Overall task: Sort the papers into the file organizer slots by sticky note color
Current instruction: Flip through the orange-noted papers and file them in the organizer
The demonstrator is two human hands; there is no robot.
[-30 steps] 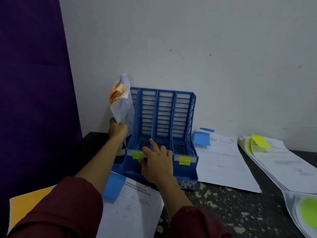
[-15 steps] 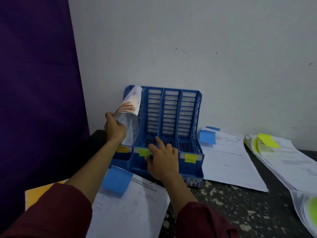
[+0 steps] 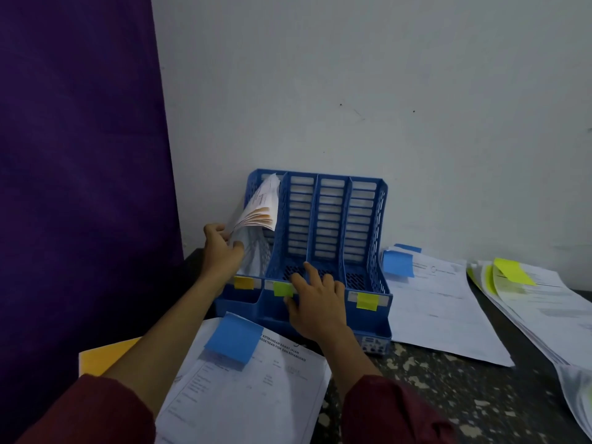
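Dark speckled worktop carries the blue plastic 4-slot file organizer, set against the wall.

Step in hand, as judged: filing the white paper bundle with orange sticky notes into slot 1, leftmost. The bundle stands tilted, partly inside.

Left hand: fingers pinch the bundle's lower left edge.

Right hand: fingers spread, pressing the organizer's front.

Next move calls for seating the bundle behind the orange sticky label, then letting go.

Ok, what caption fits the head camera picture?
Left hand holds orange-tagged papers in the blue file organizer; right hand rests on its front.
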